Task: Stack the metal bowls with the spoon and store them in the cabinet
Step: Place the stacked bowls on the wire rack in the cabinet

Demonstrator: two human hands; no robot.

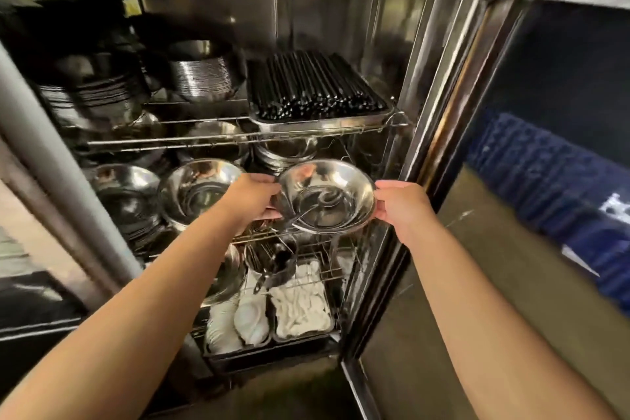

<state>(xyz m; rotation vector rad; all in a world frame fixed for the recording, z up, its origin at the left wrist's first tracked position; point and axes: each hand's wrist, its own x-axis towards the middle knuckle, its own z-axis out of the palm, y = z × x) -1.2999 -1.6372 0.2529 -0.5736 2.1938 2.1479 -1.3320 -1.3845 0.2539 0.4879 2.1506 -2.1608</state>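
Reaching forward from the bottom corners, two bare arms hold a bowl (326,196) at the front of an open steel cabinet (426,85). The picture is smeared by motion, so the cabinet's left side and upper shelf are dark and hard to read; the door (531,112) on the right is cut off by the edge.

Whether the bowl is one or a nested few cannot be told — only its top rim and inside show. A spoon (312,208) lies in it, the handle pointing toward the left hand (250,199).

That hand grips the bowl's left rim, thumb on top and fingertips curled beneath. The right hand (399,206) clasps the right rim the same way, thumb over the edge, fingers tucked under and mostly hidden. Both are closed on the bowl.

It sits level at the middle rack (259,238), at the right end, just beside another shiny bowl (199,193); whether it rests on the wires is unclear.

Above, a tray (317,121) carries dark chopsticks (315,85). Below, white cloths (301,303) fill shallow pans, partly hidden by the arms.
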